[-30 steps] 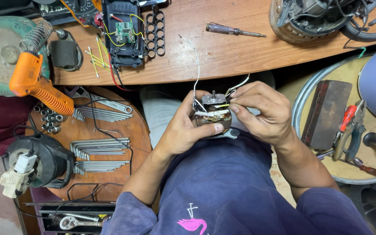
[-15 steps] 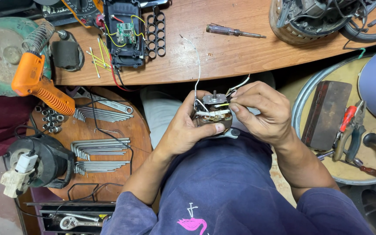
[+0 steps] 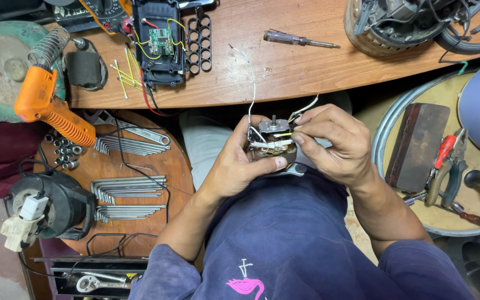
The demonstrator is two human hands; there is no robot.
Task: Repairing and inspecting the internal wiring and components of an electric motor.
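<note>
A small electric motor (image 3: 271, 142) with a short shaft on top and white wires (image 3: 251, 83) rising from it sits in my lap area, below the wooden bench edge. My left hand (image 3: 234, 164) wraps around its left side, thumb across the front. My right hand (image 3: 334, 141) grips it from the right, with fingertips pinching the white sleeved leads on its face. Both forearms come up from my dark blue shirt.
A wooden bench (image 3: 284, 61) holds a screwdriver (image 3: 298, 39), an opened black battery case with circuit board (image 3: 159, 41) and an orange soldering gun (image 3: 51, 105). Hex keys (image 3: 129, 189) lie on a round stool at left. A round tray (image 3: 395, 128) at right holds pliers (image 3: 443, 164).
</note>
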